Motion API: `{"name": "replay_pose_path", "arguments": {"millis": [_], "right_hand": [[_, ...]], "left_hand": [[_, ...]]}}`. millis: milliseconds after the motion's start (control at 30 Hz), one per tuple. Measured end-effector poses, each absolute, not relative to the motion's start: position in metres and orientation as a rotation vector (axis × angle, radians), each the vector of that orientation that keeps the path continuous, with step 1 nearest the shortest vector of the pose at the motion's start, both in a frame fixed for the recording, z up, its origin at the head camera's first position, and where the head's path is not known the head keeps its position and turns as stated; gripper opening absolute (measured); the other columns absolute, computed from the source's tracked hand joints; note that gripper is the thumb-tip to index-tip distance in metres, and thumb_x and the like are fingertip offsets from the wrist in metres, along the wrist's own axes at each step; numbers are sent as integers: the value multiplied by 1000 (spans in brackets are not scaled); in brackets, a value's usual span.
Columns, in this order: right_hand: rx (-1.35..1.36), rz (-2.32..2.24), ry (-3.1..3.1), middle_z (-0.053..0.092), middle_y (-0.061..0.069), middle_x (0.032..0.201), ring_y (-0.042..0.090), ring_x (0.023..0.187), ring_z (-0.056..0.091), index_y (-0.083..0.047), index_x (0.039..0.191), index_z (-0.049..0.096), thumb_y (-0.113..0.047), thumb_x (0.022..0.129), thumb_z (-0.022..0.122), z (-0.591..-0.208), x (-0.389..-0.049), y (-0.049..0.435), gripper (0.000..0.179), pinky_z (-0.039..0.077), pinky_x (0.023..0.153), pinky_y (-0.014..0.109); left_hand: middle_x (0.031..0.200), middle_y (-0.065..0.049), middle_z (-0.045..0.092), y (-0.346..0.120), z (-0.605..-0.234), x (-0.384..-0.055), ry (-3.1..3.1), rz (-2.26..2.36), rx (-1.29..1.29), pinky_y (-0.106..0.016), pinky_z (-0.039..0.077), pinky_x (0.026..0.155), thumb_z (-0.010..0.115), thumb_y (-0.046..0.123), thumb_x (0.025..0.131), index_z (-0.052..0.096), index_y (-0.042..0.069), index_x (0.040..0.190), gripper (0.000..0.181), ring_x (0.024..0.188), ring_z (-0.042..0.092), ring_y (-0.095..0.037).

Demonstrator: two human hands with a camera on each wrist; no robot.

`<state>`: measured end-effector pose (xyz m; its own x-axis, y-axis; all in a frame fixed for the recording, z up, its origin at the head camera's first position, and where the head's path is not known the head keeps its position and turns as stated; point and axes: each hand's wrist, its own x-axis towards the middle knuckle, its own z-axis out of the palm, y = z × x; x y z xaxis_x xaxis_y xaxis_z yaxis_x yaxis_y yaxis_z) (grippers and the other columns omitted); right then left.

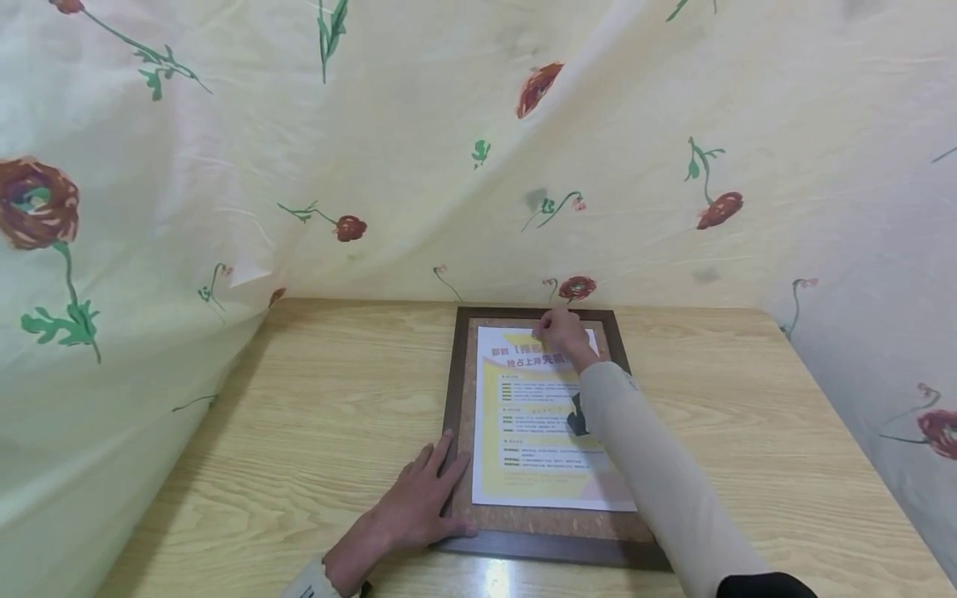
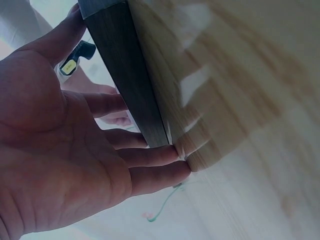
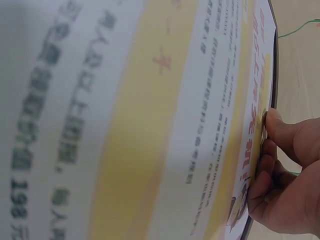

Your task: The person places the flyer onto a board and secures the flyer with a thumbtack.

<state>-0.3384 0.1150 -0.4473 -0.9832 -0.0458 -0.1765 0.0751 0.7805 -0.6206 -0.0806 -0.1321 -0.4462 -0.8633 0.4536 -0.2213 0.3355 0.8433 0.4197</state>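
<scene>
A cork board (image 1: 553,522) with a dark frame (image 1: 549,544) lies on the table, a printed poster (image 1: 549,490) on top of it. My left hand (image 1: 419,502) rests at the board's near left corner. In the left wrist view its fingers (image 2: 155,177) extend along the frame's side, some tips touching the wood. At the poster's top edge, my right hand (image 1: 564,332) has thumb and fingers bent together. It pinches a small dark, shiny thumbtack (image 3: 265,117), mostly hidden by the thumb. The right forearm covers part of the poster's right side.
The wood-grain table (image 1: 329,415) extends on both sides of the board. A flowered cloth (image 1: 419,166) hangs behind the table and along its left and right sides, close to the frame's far edge.
</scene>
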Motion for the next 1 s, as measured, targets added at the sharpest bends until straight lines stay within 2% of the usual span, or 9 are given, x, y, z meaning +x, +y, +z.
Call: {"name": "replay_pose_path", "arguments": {"millis": [300,567,833,1000], "right_hand": [[68,-946,2826,69,11,95,23,79,58,-5,95,72,-16,95,67,-446,-336,112,12,41,70,36],[96,-952,2809,68,10,94,25,81,58,-6,92,72,-17,95,68,-445,-339,111,12,42,73,39],[89,-961,2783,64,8,85,22,74,55,-6,81,67,-19,95,67,-444,-339,112,19,40,69,36],[88,-958,2753,63,9,87,23,76,56,-7,83,66,-21,96,65,-445,-340,114,19,42,70,35]], "left_hand": [[161,-22,15,-132,-447,-81,2704,545,590,-63,34,105,71,61,80,36,12,154,95,139,27,-50],[161,-21,16,-132,-446,-82,2707,535,586,-62,35,105,72,61,80,37,12,153,95,139,28,-50],[161,-21,16,-131,-445,-81,2703,539,583,-62,35,105,72,61,80,37,12,153,95,139,28,-50],[161,-21,16,-131,-444,-81,2701,540,579,-63,35,105,72,61,80,36,12,154,95,139,28,-50]]}}
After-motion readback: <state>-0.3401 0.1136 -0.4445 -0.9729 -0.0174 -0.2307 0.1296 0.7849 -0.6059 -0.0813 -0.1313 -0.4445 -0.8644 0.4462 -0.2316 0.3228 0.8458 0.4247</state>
